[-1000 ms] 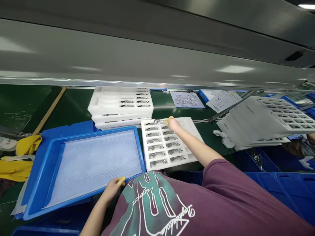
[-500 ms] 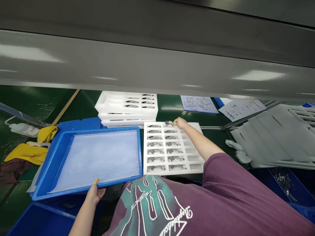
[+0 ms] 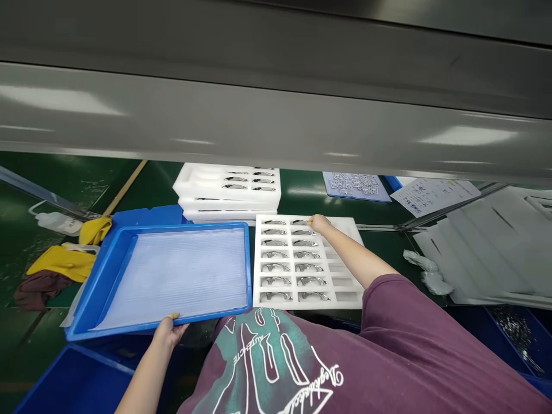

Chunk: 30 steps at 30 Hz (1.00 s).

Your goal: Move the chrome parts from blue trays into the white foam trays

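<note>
My left hand (image 3: 169,333) grips the near rim of a shallow blue plastic tray (image 3: 249,264), thumb on top and fingers beneath. A pale ribbed sheet (image 3: 181,276) lines its bottom. To its right lies a white foam tray (image 3: 351,225) with slots in three columns. Shiny curved metal parts fill the left and middle columns; the visible slots of the right column hold none. At the top of the middle column, my right hand (image 3: 319,223) has its fingers closed at the right end of a shiny metal part (image 3: 299,222), which sits in its slot.
Behind stand stacked white foam trays (image 3: 228,198) with more metal parts. A blue sheet with small pieces (image 3: 356,184) and a written paper (image 3: 435,195) lie further right. Yellow cloths (image 3: 64,261) and a bottle (image 3: 58,222) are left. A grey panel (image 3: 276,126) crosses overhead.
My right hand has lowered the metal part into the top slot of the middle column. My left hand stays on the blue tray's rim; the view has shifted slightly.
</note>
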### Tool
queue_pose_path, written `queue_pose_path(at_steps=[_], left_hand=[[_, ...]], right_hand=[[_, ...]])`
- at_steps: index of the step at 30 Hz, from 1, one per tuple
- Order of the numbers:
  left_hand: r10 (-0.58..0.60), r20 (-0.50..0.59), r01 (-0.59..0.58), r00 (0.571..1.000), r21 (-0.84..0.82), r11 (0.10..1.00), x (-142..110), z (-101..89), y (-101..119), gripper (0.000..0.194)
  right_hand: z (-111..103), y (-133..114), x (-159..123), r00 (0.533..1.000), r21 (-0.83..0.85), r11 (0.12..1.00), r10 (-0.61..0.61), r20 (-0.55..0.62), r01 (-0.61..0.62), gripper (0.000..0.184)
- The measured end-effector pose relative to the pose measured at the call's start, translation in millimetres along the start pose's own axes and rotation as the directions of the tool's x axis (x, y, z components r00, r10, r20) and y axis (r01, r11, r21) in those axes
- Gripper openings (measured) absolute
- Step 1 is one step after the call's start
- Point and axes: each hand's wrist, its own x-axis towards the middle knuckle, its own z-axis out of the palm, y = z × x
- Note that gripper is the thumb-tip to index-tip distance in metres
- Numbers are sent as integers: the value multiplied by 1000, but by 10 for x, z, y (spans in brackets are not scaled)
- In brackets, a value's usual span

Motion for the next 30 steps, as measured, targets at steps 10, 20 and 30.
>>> queue_pose_path(at_steps=[10, 20, 30], left_hand=[[50, -18, -52, 999, -121, 991, -18, -2, -138, 26], [145, -60, -153, 988, -160, 975, -95, 45, -244, 21], [118, -58, -127, 991, -187, 974, -130, 84, -175, 24]], right_hand=[[106, 89, 103, 990, 159, 981, -96, -101, 111, 14], [50, 75, 63, 997, 104, 995, 7, -83, 1, 17], [36, 45, 161, 999, 101, 994, 45, 3, -45, 16]])
